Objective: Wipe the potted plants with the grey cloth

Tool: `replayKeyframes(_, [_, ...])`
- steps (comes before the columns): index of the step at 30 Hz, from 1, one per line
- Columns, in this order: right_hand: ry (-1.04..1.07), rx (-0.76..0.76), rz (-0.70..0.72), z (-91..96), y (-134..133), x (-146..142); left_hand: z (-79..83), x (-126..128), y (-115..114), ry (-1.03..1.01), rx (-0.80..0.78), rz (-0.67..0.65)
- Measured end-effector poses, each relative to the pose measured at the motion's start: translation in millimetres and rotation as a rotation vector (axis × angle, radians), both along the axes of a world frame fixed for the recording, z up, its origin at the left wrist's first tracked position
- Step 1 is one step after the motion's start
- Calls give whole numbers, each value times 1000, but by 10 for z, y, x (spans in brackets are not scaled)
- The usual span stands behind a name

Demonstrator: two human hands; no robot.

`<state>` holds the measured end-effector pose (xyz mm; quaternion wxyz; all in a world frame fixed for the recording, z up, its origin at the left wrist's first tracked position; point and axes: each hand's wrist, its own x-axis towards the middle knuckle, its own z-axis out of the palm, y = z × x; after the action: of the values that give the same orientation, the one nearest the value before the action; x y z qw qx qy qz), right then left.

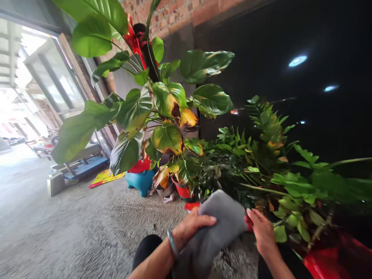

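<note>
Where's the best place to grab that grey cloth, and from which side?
Best grip the grey cloth mid-length, from the left over its top: it is a folded bundle slanting up to the right, narrow enough for fingers to wrap. The left hand lies across it there; the right hand touches its upper edge.

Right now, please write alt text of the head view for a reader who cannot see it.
The left hand grips a grey cloth from above, and the right hand touches its edge. Behind stand potted plants with big, partly yellowed leaves.
</note>
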<state>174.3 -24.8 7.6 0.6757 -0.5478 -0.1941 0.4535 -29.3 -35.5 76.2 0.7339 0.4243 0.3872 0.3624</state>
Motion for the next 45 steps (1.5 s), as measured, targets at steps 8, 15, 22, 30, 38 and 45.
replayKeyframes(8, [-7, 17, 88, 113, 4, -60, 598, 331, 440, -149, 49, 379])
replayKeyframes(15, [-19, 5, 70, 22, -8, 52, 73, 222, 15, 236, -27, -164])
replayKeyframes(22, [-17, -12, 108, 50, 6, -3, 730, 186, 294, -194, 151, 142])
replayKeyframes(30, [12, -12, 85, 5, 22, 25, 38, 250, 208, 179, 36, -48])
replayKeyframes(38, [19, -26, 107, 68, 6, 5, 789, 165, 368, -144, 149, 193])
replayKeyframes(45, [8, 5, 116, 82, -16, 4, 243, 330, 379, 193, 145, 25])
